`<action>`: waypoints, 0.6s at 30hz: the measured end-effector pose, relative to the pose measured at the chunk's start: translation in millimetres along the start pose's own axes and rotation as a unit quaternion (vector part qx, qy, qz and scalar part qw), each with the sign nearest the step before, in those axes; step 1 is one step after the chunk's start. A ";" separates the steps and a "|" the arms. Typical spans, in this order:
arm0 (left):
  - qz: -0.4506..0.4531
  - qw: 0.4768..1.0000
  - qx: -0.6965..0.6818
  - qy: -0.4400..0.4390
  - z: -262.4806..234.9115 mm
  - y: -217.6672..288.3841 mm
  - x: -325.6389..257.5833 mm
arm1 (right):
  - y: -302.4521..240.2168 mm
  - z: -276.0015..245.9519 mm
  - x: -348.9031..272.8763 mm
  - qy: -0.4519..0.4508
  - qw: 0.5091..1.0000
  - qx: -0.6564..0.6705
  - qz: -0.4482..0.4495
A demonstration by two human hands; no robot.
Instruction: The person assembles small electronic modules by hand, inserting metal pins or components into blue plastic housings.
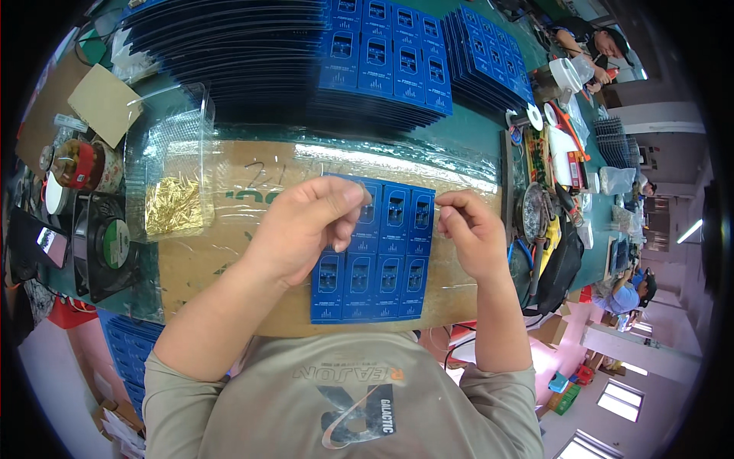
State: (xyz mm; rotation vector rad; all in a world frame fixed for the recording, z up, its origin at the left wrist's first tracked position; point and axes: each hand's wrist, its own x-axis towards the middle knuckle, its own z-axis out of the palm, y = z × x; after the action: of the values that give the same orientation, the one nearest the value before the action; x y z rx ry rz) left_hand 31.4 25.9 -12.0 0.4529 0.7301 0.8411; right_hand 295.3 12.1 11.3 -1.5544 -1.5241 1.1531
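Note:
A blue circuit board panel (368,277), made of several repeated boards, lies flat on a brown cardboard sheet (195,268) in front of me. My left hand (313,226) hovers over the panel's upper left part, covering some of it. Its thumb and index finger are pinched together, and whatever sits between them is too small to make out. Just off the panel's right edge is my right hand (472,233), with curled fingers and the thumb close to the index fingertip. Anything in that pinch cannot be made out.
At the left, a clear plastic tray (206,122) holds thin gold-coloured pins (177,205). A black fan (107,241) stands beside it. Tall stacks of blue panels (382,57) line the back. Tools, including a soldering-type wire cluster (539,252), crowd the right. Another person (592,42) works at far right.

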 end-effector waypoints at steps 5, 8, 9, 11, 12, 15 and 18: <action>0.008 1.000 0.000 0.001 -0.4 0.0 0.3 | -4.6 2.7 3.7 -0.037 0.969 -0.234 -0.067; 0.009 1.000 0.002 0.002 0.6 0.5 0.2 | -3.1 4.1 5.3 -0.042 0.975 -0.217 -0.005; 0.010 1.000 0.005 0.004 0.8 0.7 0.1 | -4.9 5.4 6.8 -0.043 0.977 -0.207 0.025; 0.011 1.000 0.008 0.007 0.6 0.6 0.0 | -6.1 6.9 9.6 -0.044 0.978 -0.197 0.054; 0.010 1.000 0.007 0.007 0.4 0.5 0.0 | -6.1 7.3 11.0 -0.041 0.978 -0.194 0.058; 0.009 1.000 0.004 0.004 0.2 0.7 -0.2 | -6.7 7.5 13.3 -0.038 0.978 -0.194 0.063; 0.008 1.000 0.001 0.003 0.2 0.1 -0.3 | -7.1 7.4 15.0 -0.039 0.977 -0.199 0.065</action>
State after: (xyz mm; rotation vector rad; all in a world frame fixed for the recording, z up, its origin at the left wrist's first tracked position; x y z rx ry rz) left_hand 31.4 25.7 -11.7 0.4580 0.7329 0.8572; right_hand 284.6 26.8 12.8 -1.9153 -1.8101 1.0320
